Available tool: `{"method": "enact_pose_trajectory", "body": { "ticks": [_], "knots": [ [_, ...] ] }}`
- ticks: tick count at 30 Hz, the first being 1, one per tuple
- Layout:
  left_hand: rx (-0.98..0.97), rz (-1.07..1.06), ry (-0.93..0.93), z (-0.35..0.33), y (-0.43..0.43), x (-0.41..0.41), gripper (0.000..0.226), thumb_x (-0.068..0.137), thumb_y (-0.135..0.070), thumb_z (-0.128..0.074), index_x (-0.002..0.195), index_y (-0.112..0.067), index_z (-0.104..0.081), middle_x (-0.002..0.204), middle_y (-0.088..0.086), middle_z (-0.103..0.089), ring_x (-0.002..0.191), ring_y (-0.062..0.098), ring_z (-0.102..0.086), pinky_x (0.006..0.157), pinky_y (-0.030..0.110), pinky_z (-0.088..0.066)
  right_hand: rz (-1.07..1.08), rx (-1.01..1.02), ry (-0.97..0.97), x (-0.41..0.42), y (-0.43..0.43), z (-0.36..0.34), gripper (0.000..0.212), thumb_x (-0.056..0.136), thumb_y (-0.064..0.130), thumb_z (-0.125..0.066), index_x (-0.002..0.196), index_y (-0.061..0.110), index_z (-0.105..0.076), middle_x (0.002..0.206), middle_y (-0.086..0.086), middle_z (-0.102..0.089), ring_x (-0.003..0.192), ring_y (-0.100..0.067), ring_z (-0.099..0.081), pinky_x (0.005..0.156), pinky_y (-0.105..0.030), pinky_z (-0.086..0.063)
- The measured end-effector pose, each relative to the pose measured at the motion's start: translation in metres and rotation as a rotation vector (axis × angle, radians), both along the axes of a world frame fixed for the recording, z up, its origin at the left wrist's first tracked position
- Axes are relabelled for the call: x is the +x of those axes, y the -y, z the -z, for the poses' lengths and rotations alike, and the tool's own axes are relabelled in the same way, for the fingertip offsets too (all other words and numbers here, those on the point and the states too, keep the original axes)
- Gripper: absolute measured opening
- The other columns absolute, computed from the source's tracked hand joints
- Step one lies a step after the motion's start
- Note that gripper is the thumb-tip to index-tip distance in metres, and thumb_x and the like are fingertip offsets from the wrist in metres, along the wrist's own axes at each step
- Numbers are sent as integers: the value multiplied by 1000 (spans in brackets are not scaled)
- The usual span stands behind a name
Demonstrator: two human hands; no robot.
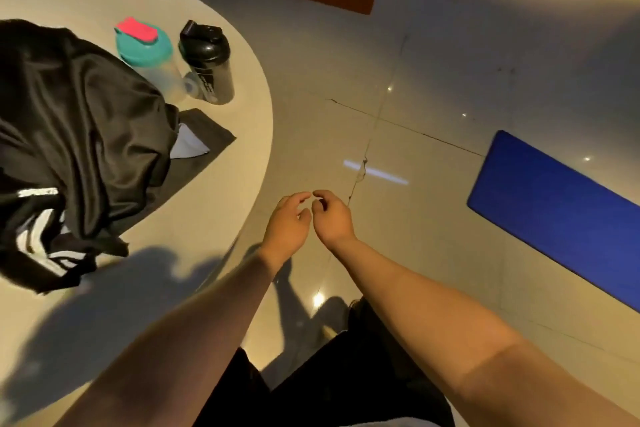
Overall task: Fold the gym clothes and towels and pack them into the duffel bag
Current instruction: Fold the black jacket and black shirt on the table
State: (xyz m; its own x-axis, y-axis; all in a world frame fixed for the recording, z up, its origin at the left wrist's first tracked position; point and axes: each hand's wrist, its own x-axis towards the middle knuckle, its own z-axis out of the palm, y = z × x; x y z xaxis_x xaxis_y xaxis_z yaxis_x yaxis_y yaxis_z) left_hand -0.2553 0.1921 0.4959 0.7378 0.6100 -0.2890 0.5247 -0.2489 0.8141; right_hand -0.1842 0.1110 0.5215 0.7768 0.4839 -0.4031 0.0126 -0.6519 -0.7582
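**Hands empty, folding not begun**

Left hand (285, 218) & right hand (332, 217) hung close together over the floor (398, 80), fingers loosely curled, holding nothing. Black striped garment (79, 121) lay heaped on the table (207, 204), dark towel (204, 139) flat beside it. Duffel bag wasn't in view. Prob. next: reach left, grab garment w/ both hands, spread flat.

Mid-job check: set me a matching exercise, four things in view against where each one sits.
Things:
1 blue mat
2 grey towel
3 black bottle
4 teal-lidded bottle

Places:
a upright on the table, red flap on its lid
b flat on the floor
c flat on the table, partly under black fabric
d upright on the table, nearer its edge

Pairs: 1-b; 2-c; 3-d; 4-a
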Motion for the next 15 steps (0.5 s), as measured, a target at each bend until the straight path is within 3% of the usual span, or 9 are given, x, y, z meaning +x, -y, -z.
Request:
{"method": "enact_pose_trajectory", "body": {
  "ticks": [5, 9, 13, 15],
  "knots": [
    [268, -61, 184, -6, -50, -16, 39, 99, -7, -43, 130, -23, -61, 133, -1, -55, 113, 16, -57, 97, 30, -46, -40, 217, 179, -6, -61, 7, 33, 103, 16, -44, 131, 16, -61, 129, -8, -59, 115, -20, -57, 94, -25, -43],
    [436, -167, 270, 7, -85, -34, 41, 94, -1, -44, 127, -18, -62, 135, 3, -55, 121, 19, -53, 103, 31, -45, -109, 364, 261, -22, -105, 16, 32, 102, 13, -45, 128, 16, -64, 129, -7, -60, 116, -21, -58, 95, -25, -45],
    [579, -316, 257, 15, -105, -83, 45, 95, -6, -46, 134, -25, -59, 152, -2, -44, 142, 21, -34, 115, 41, -34, -181, 493, 275, -54, -123, 23, 34, 100, 19, -44, 129, 22, -62, 129, -5, -62, 114, -23, -62, 102, -42, -51],
    [718, -360, 119, 12, -107, -122, 47, 95, -10, -48, 137, -31, -56, 162, -3, -29, 150, 21, -18, 123, 44, -18, -264, 474, 260, -79, -116, 19, 38, 100, 19, -44, 135, 22, -58, 132, -5, -61, 114, -21, -60, 100, -35, -49]
  ]
}}
